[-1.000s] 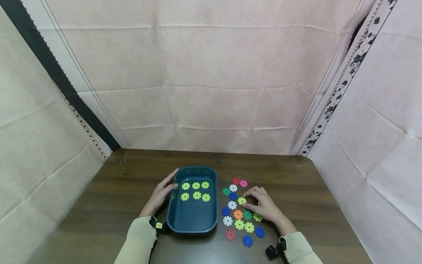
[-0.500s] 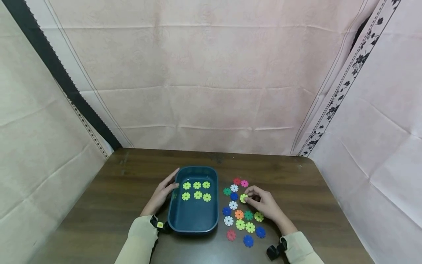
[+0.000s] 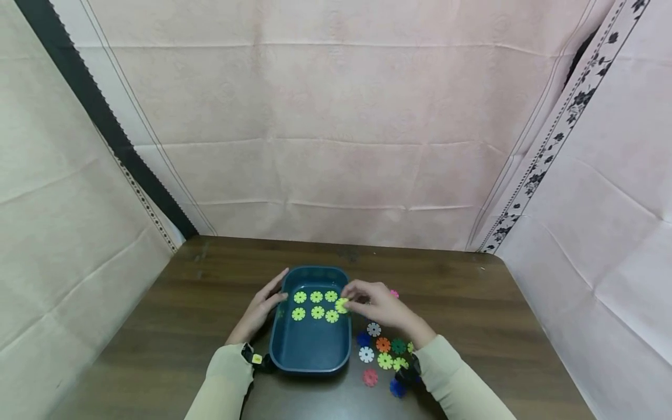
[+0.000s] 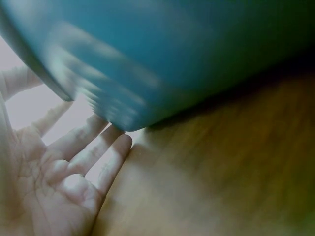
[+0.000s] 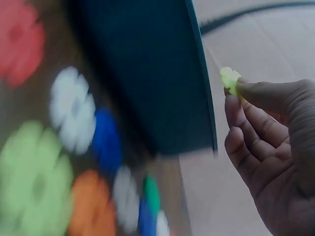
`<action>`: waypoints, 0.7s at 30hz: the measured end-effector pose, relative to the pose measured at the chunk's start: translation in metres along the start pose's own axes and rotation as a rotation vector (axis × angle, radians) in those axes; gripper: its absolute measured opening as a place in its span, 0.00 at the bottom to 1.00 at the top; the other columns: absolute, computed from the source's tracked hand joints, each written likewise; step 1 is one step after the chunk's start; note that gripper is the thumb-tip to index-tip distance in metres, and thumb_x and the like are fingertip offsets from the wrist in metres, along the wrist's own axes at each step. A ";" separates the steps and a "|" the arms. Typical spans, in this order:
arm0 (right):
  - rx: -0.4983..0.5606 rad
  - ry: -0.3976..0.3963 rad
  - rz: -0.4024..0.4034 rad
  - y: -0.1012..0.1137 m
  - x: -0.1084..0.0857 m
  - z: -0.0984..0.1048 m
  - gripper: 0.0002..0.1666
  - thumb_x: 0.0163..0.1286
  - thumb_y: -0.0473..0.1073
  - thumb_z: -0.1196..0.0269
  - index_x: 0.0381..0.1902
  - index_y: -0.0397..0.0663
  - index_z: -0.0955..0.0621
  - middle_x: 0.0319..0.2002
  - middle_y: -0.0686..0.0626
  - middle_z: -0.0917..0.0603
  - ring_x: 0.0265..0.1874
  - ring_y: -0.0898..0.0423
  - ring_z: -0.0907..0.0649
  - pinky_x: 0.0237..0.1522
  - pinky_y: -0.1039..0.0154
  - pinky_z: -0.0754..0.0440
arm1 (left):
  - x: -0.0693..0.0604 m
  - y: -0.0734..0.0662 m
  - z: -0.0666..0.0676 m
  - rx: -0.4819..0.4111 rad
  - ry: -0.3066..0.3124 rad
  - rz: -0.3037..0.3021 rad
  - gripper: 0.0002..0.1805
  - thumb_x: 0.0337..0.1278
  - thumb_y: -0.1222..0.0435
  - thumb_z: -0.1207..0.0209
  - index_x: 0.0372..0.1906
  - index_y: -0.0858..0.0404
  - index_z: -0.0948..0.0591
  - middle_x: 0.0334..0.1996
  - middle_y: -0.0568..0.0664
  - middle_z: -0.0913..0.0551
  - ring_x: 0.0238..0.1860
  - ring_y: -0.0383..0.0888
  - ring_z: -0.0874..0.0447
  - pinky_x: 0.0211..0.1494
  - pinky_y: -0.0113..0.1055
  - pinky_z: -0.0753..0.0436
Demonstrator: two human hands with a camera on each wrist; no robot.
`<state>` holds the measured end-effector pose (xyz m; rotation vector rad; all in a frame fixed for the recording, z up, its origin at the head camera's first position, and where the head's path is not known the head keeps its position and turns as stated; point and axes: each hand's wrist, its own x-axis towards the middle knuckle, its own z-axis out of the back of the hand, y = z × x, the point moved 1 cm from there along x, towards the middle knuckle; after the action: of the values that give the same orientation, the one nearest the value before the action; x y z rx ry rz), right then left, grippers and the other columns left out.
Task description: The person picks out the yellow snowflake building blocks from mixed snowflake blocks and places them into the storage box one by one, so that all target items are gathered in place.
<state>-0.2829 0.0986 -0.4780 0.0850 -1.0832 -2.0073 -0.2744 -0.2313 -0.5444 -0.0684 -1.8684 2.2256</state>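
Head camera: my left sleeve [image 3: 223, 373] runs up to a dark wrist strap, and my left hand [image 3: 257, 312] lies along the left side of a blue tray [image 3: 311, 356], thumb at the rim. The left wrist view shows the fingers fairly straight, their tips meeting the tray's outer wall just above the wooden table [image 3: 220, 274].

Inside the tray, six yellow-green flowers [image 3: 317, 312] lie flat in two rows of three, toward the far end. Just right of them, over the tray's right side, my right hand [image 3: 375, 300] pinches a seventh flower [image 3: 342, 305] between thumb and fingertips; the right wrist view catches it clear of the rim.

Right of the tray, loose flowers dot the table beneath my forearm: a red one [image 3: 370, 377], white ones [image 3: 366, 354], an orange one [image 3: 383, 345], a green one [image 3: 398, 346], with more blue and yellow-green among them. My right wrist and its black camera [image 3: 406, 375] partly hide the group.
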 end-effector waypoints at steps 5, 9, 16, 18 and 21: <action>0.003 0.178 0.112 0.015 0.038 -0.031 0.10 0.74 0.43 0.36 0.51 0.51 0.19 0.44 0.56 0.13 0.41 0.67 0.15 0.45 0.68 0.16 | 0.002 0.002 0.000 0.004 0.006 -0.005 0.32 0.75 0.60 0.46 0.79 0.48 0.40 0.78 0.47 0.43 0.76 0.56 0.45 0.71 0.66 0.42; -0.050 0.283 0.120 0.016 0.060 -0.051 0.11 0.75 0.42 0.38 0.53 0.49 0.19 0.45 0.58 0.14 0.43 0.70 0.17 0.46 0.73 0.19 | 0.002 0.002 0.001 -0.010 0.013 0.017 0.32 0.76 0.59 0.47 0.80 0.48 0.41 0.78 0.45 0.43 0.77 0.54 0.47 0.72 0.65 0.43; -0.074 0.390 0.057 0.016 0.077 -0.066 0.11 0.75 0.40 0.38 0.53 0.50 0.19 0.42 0.59 0.13 0.41 0.71 0.17 0.47 0.73 0.20 | 0.001 -0.006 0.004 -0.015 0.050 0.049 0.32 0.78 0.63 0.49 0.80 0.46 0.42 0.79 0.48 0.47 0.78 0.55 0.51 0.73 0.64 0.45; -0.078 0.416 0.042 0.015 0.079 -0.068 0.11 0.75 0.40 0.38 0.54 0.50 0.18 0.42 0.59 0.13 0.42 0.71 0.17 0.47 0.73 0.20 | -0.001 -0.013 0.004 -0.013 0.059 0.057 0.32 0.77 0.63 0.49 0.80 0.47 0.42 0.79 0.49 0.46 0.78 0.56 0.50 0.73 0.63 0.44; -0.080 0.443 0.030 0.014 0.081 -0.069 0.12 0.75 0.39 0.39 0.54 0.48 0.18 0.43 0.57 0.12 0.43 0.71 0.17 0.47 0.73 0.20 | -0.005 -0.026 0.003 -0.015 0.076 0.062 0.32 0.77 0.63 0.50 0.80 0.49 0.42 0.79 0.51 0.45 0.77 0.57 0.48 0.73 0.64 0.42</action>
<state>-0.2980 -0.0071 -0.4871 0.4463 -0.7163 -1.8812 -0.2663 -0.2309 -0.5195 -0.2124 -1.8673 2.2165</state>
